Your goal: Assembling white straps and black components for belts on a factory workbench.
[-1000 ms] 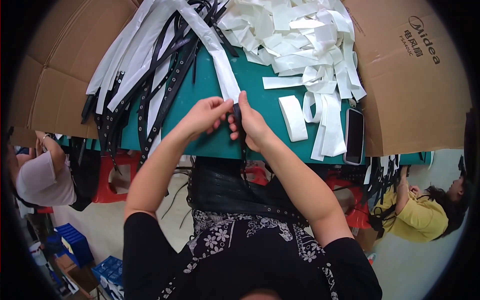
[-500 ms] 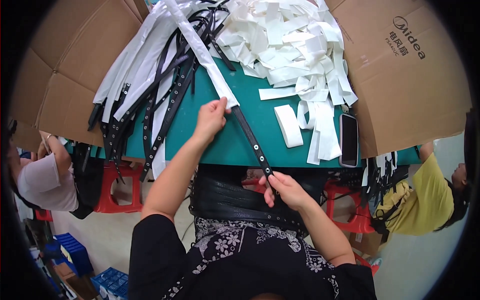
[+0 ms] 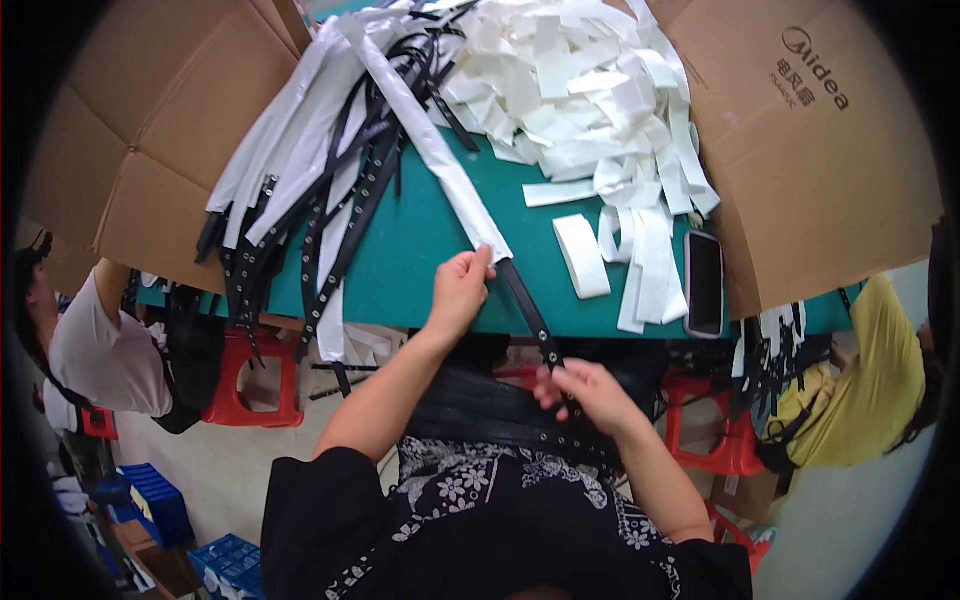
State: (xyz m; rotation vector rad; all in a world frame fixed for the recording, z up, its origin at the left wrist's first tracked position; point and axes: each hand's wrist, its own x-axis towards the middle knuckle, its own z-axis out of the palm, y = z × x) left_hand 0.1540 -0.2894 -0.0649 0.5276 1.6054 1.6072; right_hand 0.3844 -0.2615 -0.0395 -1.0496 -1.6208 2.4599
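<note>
A black belt point(image 3: 524, 300) with metal eyelets runs slantwise over the front edge of the table, its far part inside a long white sleeve point(image 3: 425, 140). My left hand point(image 3: 462, 292) pinches the near end of that sleeve between thumb and fingers, where the black strap comes out. Below the table edge, my right hand point(image 3: 590, 393) is closed round the belt's eyelet end; the tip is partly hidden by the fingers. To the left lies a pile of similar black eyelet belts point(image 3: 365, 200), several of them in white sleeves.
White strips point(image 3: 570, 90) are heaped at the back right of the green table point(image 3: 400, 290). A folded white band point(image 3: 581, 257) and a phone point(image 3: 703, 284) lie nearer. Cardboard point(image 3: 820, 190) flanks both sides. Red stools point(image 3: 255, 378) and co-workers point(image 3: 105, 340) are beyond.
My left hand has moved toward me and right with the sleeve's end, so less black belt shows between my hands. The right hand has shifted slightly nearer. The view has shifted a little too.
</note>
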